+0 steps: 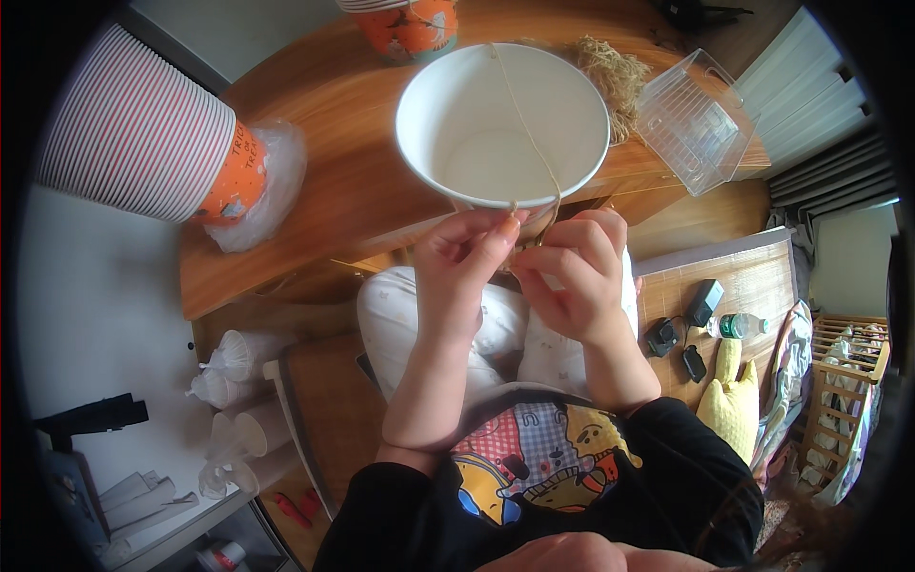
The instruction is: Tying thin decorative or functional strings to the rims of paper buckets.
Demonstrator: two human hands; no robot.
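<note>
A large paper bucket (500, 119), white inside, stands tilted with its mouth toward me at the table's near edge. Across its opening runs a thin tan string (522, 122), from the far rim down over the near rim. My left hand (464, 257) is closed, thumb and forefinger pinching the string's end by the near rim. Just right of it, my right hand (577, 272) is closed too, its curled fingers on the same string. The string's path between my fingers is partly hidden.
A tall stack of nested paper buckets (138, 129) lies at the left by a clear plastic bag (276, 181). An orange bucket (408, 30) stands behind. Right are a tan string bundle (612, 81) and a clear plastic box (698, 124). The wooden table (334, 153) has a curved edge.
</note>
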